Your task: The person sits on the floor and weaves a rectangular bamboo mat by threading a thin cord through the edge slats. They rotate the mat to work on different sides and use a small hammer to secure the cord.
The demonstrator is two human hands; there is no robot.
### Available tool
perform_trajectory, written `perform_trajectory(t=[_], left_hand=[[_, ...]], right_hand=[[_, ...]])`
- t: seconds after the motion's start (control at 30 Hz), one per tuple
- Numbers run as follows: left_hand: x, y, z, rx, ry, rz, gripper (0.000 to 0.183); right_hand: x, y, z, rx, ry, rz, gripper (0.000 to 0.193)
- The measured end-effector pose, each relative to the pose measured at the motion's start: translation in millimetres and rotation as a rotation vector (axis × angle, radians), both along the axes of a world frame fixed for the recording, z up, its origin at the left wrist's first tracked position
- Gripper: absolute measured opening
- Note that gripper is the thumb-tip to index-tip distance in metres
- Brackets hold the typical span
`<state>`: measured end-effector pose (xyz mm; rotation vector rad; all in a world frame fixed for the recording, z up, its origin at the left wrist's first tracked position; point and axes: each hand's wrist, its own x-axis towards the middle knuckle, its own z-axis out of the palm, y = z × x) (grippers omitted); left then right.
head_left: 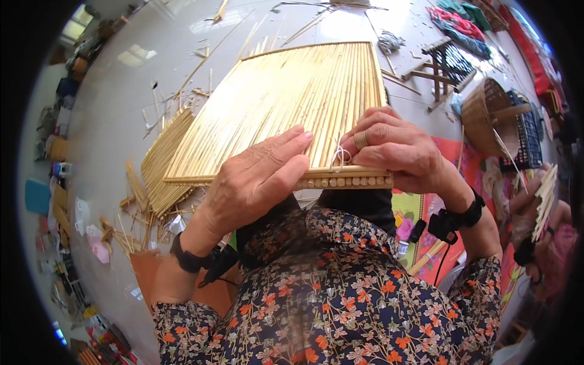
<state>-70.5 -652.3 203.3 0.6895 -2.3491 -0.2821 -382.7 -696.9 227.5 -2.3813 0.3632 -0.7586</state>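
Observation:
A square panel of pale straw-coloured stalks (292,91), laid side by side, rests across my lap and reaches away from me. A strip along its near edge shows the round cut ends of several stalks. My left hand (255,170) lies on the panel near that edge, fingers stretched out together. At the near right corner, my right hand (389,146) has its fingers bent and pinched by a loop of white thread (341,157). The thread crosses the near edge strip. Part of the right thumb and fingertips is hidden.
A second stalk panel (167,161) leans at the left, among loose stalks and scraps on the floor. To the right are a wicker basket (490,112), a blue crate (526,131) and a small folding stool (441,67). Another person (553,237) sits at the far right, holding stalks.

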Motion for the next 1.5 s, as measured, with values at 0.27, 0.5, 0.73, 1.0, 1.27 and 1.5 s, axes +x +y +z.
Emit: perform_trajectory(t=[0.27,0.5,0.73,1.0,1.27,1.5], left_hand=[[-43,3,-21,-0.018,-0.079,0.077,0.035],[-63,8,-27,-0.059,-0.174,0.196,0.043],[-71,15,-27,-0.068,-0.214,0.255,0.043],[-72,20,-16,-0.025,-0.191,0.283,0.048],[-76,13,-19,-0.018,-0.140,0.288,0.043],[-69,9,-3,0.051,-0.190,0.301,0.053]], right_hand=[[-35,70,-68,0.402,-0.460,-0.784,0.067],[4,114,-93,0.822,-0.510,-0.840,0.026],[27,95,-79,0.891,-0.616,-0.809,0.033],[31,91,-88,0.633,-0.457,-0.809,0.030],[16,91,-97,0.755,-0.603,-0.747,0.031],[-139,105,-265,0.926,-0.004,-1.353,0.023]])
